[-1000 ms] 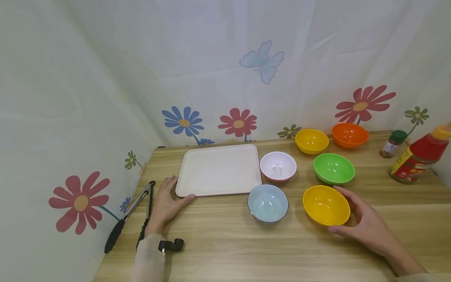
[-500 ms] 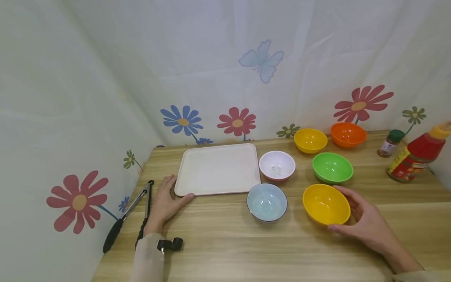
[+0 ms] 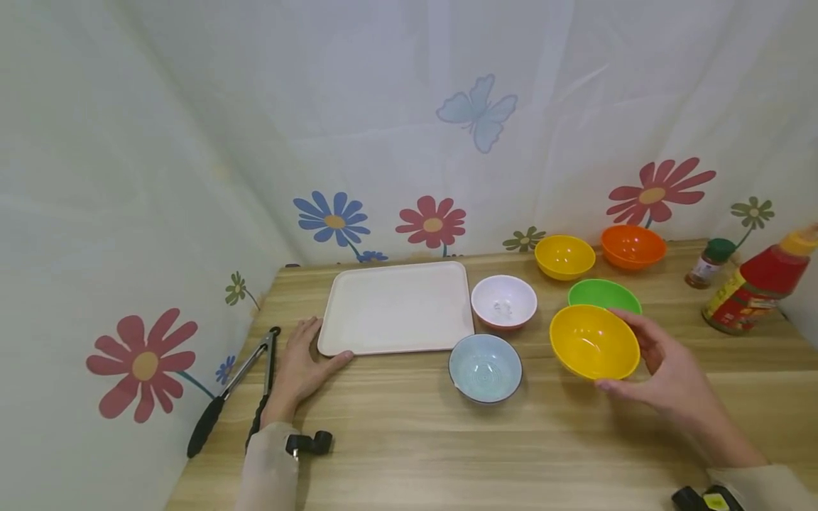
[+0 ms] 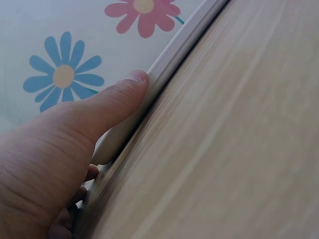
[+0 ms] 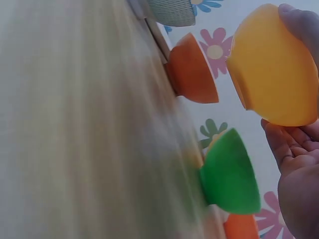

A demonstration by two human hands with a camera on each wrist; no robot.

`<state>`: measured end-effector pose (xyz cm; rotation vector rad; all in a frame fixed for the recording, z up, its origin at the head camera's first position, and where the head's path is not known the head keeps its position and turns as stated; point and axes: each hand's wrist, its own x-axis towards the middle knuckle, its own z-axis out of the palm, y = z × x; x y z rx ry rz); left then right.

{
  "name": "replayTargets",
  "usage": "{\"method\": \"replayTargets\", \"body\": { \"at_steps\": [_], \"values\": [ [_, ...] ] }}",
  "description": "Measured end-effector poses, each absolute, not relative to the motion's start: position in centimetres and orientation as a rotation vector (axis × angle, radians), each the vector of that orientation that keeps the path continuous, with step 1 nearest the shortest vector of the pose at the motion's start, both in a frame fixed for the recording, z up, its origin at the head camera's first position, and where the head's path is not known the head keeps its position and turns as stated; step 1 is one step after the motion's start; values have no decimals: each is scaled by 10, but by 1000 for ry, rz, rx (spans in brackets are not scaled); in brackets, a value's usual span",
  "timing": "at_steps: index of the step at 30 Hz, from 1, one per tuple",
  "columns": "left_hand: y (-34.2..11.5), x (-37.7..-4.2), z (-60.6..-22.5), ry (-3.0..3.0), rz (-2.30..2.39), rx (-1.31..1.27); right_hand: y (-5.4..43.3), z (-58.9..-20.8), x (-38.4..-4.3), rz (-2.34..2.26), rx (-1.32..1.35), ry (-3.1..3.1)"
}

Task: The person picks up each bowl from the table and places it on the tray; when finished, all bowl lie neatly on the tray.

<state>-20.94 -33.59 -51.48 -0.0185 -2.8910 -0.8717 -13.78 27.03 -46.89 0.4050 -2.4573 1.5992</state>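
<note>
My right hand [image 3: 664, 372] grips a yellow bowl [image 3: 594, 343] by its right side, thumb at the near rim and fingers on the far side. The bowl is lifted off the table, as the right wrist view shows, and tilts a little; its outer wall [image 5: 274, 69] faces that camera. My left hand [image 3: 303, 369] rests at the near left corner of a white rectangular tray [image 3: 399, 309]. Its thumb [image 4: 117, 102] lies straight along the tray's front edge, and the fingers reach along the left side. Behind the held bowl stands a green bowl [image 3: 603, 292], partly hidden.
A light blue bowl [image 3: 486, 369] and a white bowl [image 3: 505, 301] stand right of the tray. Farther back are a smaller yellow bowl [image 3: 565, 257], an orange bowl [image 3: 633, 247], a green-capped jar [image 3: 709, 262] and a red sauce bottle [image 3: 760, 287]. Tongs [image 3: 246, 380] lie at the left.
My right hand has raised the yellow bowl from the table and moved it slightly away, so it now covers part of the green bowl. The left hand and tray have stayed put.
</note>
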Motion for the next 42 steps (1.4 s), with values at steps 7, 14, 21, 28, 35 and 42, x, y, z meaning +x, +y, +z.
{"method": "replayTargets", "body": {
  "at_steps": [7, 14, 21, 28, 35, 42],
  "values": [
    [-336, -208, -516, -2888, -889, -18, 266, -450, -157, 1552, 482, -2418],
    [-335, -208, -515, -2891, -900, -15, 260, -432, -175, 1472, 466, -2440],
    [-334, -208, -515, -2885, -890, -13, 248, -415, -191, 1458, 403, -2485],
    [-335, -208, -515, -2882, -892, -7, 229, -402, -212, 1455, 432, -2468],
    [-336, -210, -517, -2893, -888, -10, 204, -393, -232, 1536, 517, -2405],
    [-337, -210, -518, -2899, -893, -7, 181, -385, -248, 1668, 557, -2388]
  ]
}}
